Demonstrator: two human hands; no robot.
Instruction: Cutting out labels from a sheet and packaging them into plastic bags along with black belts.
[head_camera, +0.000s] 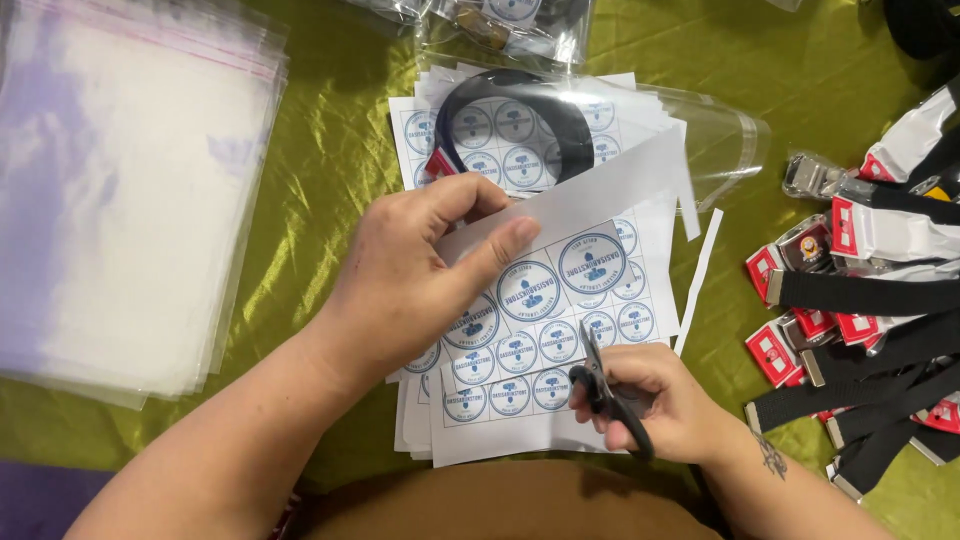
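Surface: shiny olive-green cloth (330, 130), creased, covering the whole work area.
Near left corner: a patch of purple fabric (40, 500) at the cloth's edge.
Light: bright and even, with soft sheen on the folds.
Walls, floor, windows: out of view.

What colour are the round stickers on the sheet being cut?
Blue rings on white, on the sticker sheet; the head view, the only one, shows them best near the left hand.

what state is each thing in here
label strip: held up, pinched by left hand
scissors: in right hand, blades at the strip's lower edge
label sheets: stacked flat
clear bag: lying flat, black belt inside
belts: piled loose, unbagged
empty bags: stacked flat
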